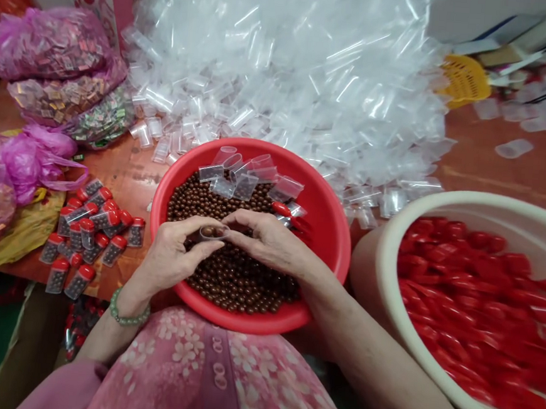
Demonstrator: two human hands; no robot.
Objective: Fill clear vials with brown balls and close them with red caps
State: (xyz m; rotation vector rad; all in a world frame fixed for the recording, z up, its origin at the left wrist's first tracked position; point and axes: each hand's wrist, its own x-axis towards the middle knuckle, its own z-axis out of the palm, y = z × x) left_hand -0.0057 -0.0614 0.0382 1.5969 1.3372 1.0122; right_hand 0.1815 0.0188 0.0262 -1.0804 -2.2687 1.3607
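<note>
My left hand (169, 251) grips a small clear plastic tube (210, 232) between thumb and forefinger, over a red basin (339, 254). A few brown balls show inside the tube. My right hand (272, 241) is closed, its thumb and fingertips meeting at the tube's end; what they pinch is hidden. Many shiny brown balls (242, 296) fill much of the basin. On them, toward the far side, rest several empty clear tubes (245, 186). Red caps (281, 209) lie at the basin's right side.
Red-capped filled tubes (86, 234) cluster at the left on the brown table (116, 280). Behind the basin rises a large heap of clear tubes (288, 73). A cream tub (386, 264) of red plastic pieces (472, 321) stands right. Pink bags (53, 48) sit left, a yellow basket (467, 81) far right.
</note>
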